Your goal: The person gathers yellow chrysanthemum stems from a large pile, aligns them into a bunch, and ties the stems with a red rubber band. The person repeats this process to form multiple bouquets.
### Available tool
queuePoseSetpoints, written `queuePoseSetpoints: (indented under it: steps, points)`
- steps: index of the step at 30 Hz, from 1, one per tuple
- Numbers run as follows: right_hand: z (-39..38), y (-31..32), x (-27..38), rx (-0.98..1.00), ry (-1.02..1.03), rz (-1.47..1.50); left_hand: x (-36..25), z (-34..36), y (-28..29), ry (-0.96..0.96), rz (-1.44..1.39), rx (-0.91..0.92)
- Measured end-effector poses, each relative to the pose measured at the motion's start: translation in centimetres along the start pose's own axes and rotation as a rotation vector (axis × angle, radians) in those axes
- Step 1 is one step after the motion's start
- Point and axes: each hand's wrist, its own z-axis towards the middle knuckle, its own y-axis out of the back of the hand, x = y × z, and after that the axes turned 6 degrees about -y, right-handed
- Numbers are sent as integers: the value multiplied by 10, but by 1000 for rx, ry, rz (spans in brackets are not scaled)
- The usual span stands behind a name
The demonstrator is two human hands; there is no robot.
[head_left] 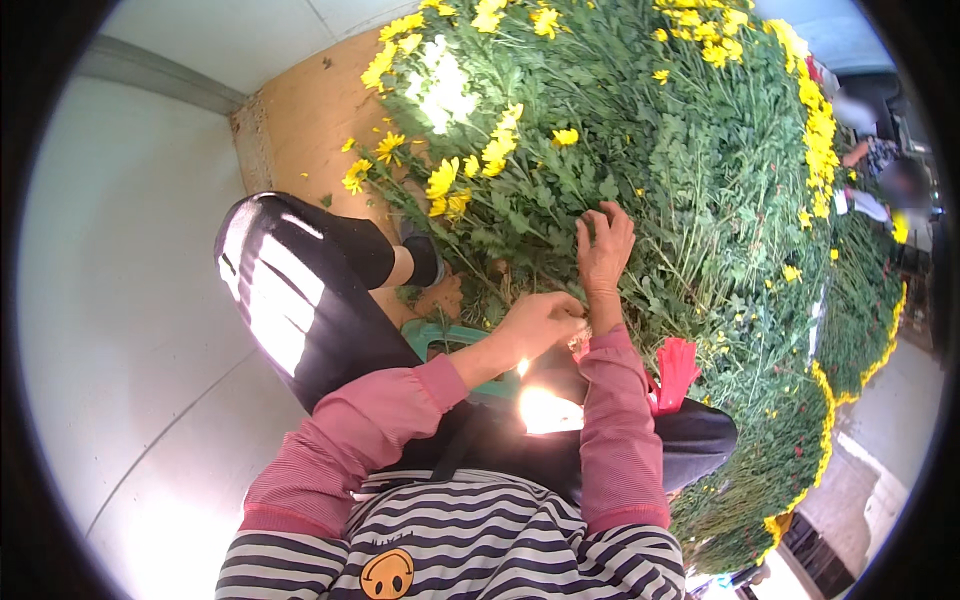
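My right hand (pixel 604 252) reaches out over a large heap of yellow chrysanthemums (pixel 565 137), its fingers curved and apart among the green leaves, with nothing visibly gripped. Nearer my body, my left hand (pixel 540 325) has its fingers closed beside my right wrist. Something small and pale shows at its fingertips, too hidden to name. The long leafy stems (pixel 690 200) lie packed together just ahead of both hands. A bunch of red strips (pixel 676 375) sits by my right thigh, next to my right sleeve.
A green plastic item (pixel 425 335) shows between my legs. A pale wall (pixel 130 200) stands at the left, beside brown flooring (pixel 310 110). More chrysanthemum piles (pixel 770 440) stretch along the right. A person (pixel 880 160) is at the far right. Bright sunlight covers my lap.
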Motion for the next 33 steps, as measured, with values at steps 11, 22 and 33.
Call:
queuePoseSetpoints:
  steps: [11,22,33]
  points:
    - [-70,-73,5,572,-36,-427,48,25,41,399,-189,-298]
    - [-42,27,17,678,-143,367,36,52,75,15,-768,-336]
    - [-105,-64,-65,1459,-504,222,36,11,29,229,-697,-377]
